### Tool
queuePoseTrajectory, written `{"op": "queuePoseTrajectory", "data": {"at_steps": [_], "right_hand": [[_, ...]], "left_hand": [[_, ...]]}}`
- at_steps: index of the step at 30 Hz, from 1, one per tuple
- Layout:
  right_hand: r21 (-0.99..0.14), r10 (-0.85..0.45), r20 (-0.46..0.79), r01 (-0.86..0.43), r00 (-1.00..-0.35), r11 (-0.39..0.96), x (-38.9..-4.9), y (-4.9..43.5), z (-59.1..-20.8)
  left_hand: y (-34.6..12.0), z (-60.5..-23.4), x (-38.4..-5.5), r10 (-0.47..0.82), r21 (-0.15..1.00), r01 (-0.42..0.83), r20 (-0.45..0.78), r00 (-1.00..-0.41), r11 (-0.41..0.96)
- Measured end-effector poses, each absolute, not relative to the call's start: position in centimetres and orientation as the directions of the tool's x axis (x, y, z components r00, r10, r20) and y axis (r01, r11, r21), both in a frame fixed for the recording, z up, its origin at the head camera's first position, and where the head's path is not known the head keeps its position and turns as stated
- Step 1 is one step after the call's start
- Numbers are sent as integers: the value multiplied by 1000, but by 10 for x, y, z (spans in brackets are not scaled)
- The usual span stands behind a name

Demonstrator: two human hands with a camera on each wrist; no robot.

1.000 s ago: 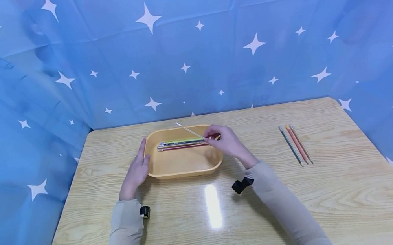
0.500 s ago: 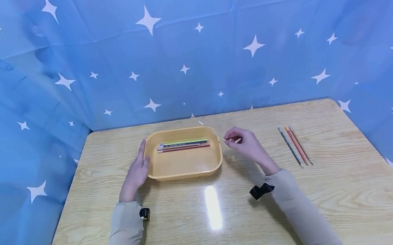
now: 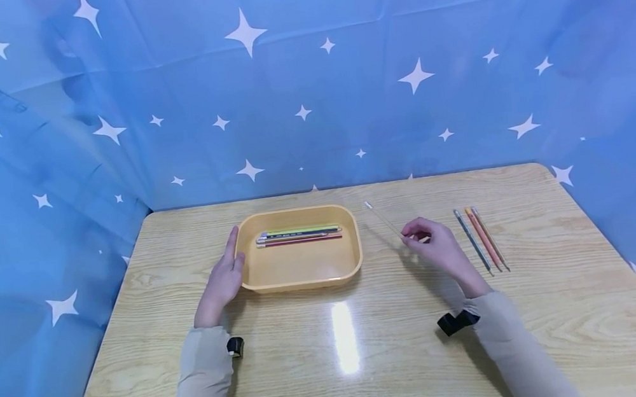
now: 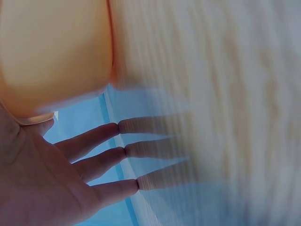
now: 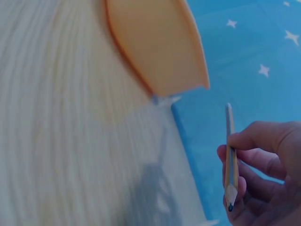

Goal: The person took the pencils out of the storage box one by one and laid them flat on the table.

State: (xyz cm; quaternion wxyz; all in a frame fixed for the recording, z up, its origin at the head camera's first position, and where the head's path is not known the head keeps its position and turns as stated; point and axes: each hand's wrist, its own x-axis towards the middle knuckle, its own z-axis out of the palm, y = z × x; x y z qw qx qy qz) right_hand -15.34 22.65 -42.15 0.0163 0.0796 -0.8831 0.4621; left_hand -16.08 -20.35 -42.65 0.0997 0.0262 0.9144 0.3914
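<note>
My right hand (image 3: 434, 245) pinches a pencil (image 3: 383, 219) between thumb and fingers, above the table to the right of the tray. In the right wrist view the pencil (image 5: 231, 165) shows a sharpened dark tip towards the camera. The left hand (image 3: 224, 279) rests against the left end of an orange-yellow tray (image 3: 297, 282), its fingers extended. In the left wrist view several fingertips of the left hand (image 4: 61, 174) touch the tabletop beside the tray wall (image 4: 56, 52). Several pencils (image 3: 298, 236) lie side by side inside the tray, along its back half.
Three pencils, a blue-green one (image 3: 473, 241), a red one (image 3: 483, 240) and a brown one (image 3: 491, 239), lie near each other on the wooden table (image 3: 310, 359), right of the right hand. A blue star-patterned cloth (image 3: 306, 78) hangs behind the table.
My right hand has moved right, from over the tray's right end to the table beside it, carrying the pencil along. The left hand stays at the tray's left end.
</note>
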Motion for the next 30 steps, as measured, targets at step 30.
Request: {"op": "queuePoseTrajectory", "data": {"at_steps": [30], "right_hand": [[-598, 126, 154, 8, -980, 801, -129, 312, -437]], "left_hand": [[-204, -428, -162, 127, 741, -30, -154, -980, 671]]}}
